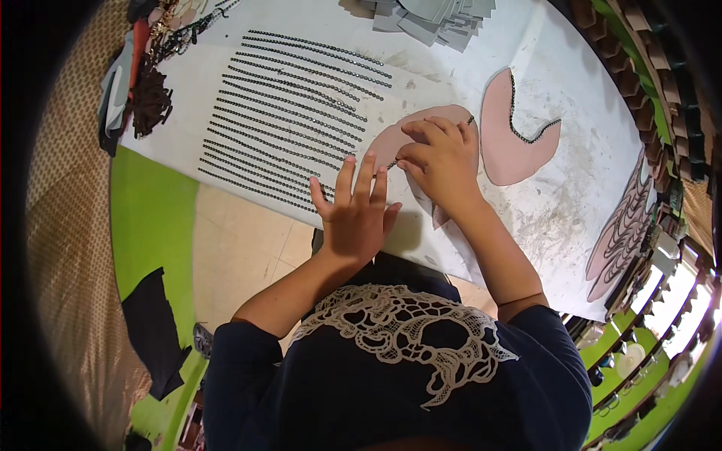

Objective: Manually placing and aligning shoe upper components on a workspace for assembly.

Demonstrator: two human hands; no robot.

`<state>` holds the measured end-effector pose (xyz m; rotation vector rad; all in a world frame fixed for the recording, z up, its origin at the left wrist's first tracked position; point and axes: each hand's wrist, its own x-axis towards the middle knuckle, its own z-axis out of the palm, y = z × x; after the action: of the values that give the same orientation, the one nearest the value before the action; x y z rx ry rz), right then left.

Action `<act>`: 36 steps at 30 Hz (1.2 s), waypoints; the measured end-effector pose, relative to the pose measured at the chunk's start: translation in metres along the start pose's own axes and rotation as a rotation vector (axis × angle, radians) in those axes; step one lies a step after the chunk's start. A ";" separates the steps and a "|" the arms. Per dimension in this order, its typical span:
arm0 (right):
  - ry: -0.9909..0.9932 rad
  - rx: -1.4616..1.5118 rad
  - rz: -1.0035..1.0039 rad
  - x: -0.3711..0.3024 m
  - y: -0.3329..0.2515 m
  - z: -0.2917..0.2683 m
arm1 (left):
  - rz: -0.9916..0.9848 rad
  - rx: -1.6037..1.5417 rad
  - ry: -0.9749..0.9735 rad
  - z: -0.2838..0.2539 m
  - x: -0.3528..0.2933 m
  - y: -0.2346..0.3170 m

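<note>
A curved pink upper piece [387, 143] lies on the table in front of me, partly hidden beneath my right hand [442, 161]. My right fingers are bent and drawn together on a dark bead strip [392, 164] that runs along the piece's edge; its middle is covered by the hand. To the left, my left hand [355, 214] is open, fingers spread, with its fingertips by the piece and the ends of the laid-out strips. A second pink piece [504, 146], U-shaped and with dark beads along its inner curve, lies to the right.
Rows of dark bead strips [289, 113] cover the table's left half. Grey flat pieces [436, 19] are piled at the far edge. Pink pieces with dark strips [620, 233] lie at the right edge, beside racks [662, 135]. Tools and a brown tassel-like bundle [153, 104] sit far left.
</note>
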<state>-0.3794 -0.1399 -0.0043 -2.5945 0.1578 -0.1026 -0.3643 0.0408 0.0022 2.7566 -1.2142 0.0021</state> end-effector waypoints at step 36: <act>0.039 0.025 0.040 -0.003 0.010 -0.006 | -0.025 -0.136 -0.029 -0.003 0.019 -0.001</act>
<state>-0.3834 -0.1506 -0.0044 -2.5645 0.2207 -0.1404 -0.3511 0.0277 0.0057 2.6624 -1.1422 -0.1182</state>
